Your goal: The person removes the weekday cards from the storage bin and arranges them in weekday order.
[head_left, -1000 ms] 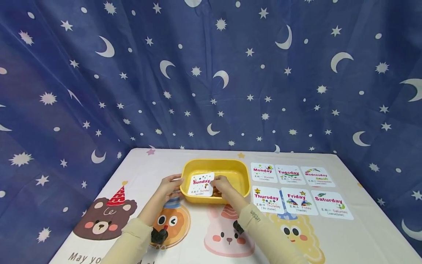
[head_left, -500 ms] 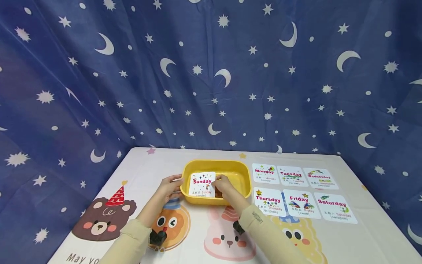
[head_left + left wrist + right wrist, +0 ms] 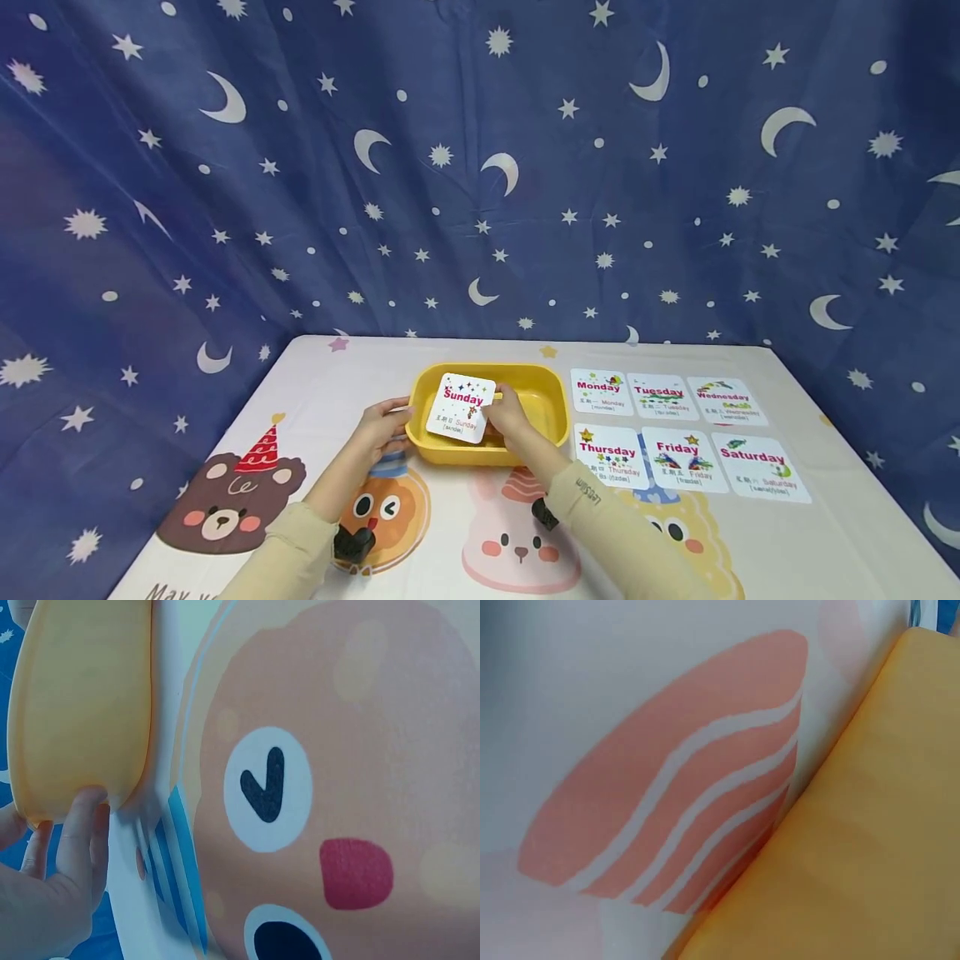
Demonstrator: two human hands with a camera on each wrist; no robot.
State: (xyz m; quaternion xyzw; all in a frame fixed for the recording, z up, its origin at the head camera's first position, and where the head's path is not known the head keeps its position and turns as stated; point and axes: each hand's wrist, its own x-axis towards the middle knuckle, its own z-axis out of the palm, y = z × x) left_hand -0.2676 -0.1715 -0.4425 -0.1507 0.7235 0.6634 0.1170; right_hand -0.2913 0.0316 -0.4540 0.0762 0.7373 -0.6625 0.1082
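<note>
A white card printed "Sunday" (image 3: 461, 412) is tilted over the left part of a yellow plastic tray (image 3: 551, 429). My right hand (image 3: 510, 414) pinches this card by its right edge; its fingertips are partly hidden behind the card. My left hand (image 3: 384, 427) holds the tray's left end. In the left wrist view, the left fingers (image 3: 75, 840) touch the outside of the tray (image 3: 82, 697) at that end. The right wrist view shows the tray's outer wall (image 3: 855, 840), but the right hand is out of that picture.
Right of the tray lie two rows of cards: Monday (image 3: 602, 392), Tuesday (image 3: 664, 396) and Wednesday (image 3: 723, 402) behind, Thursday (image 3: 611, 457), Friday (image 3: 684, 459) and Saturday (image 3: 761, 467) in front. A cartoon-printed cloth (image 3: 450, 533) covers the table. A blue starry curtain (image 3: 420, 183) hangs behind.
The Sunday card has risen a little and turned clockwise in my right hand's pinch. My left hand stays at the tray's left end. The head view has shifted slightly.
</note>
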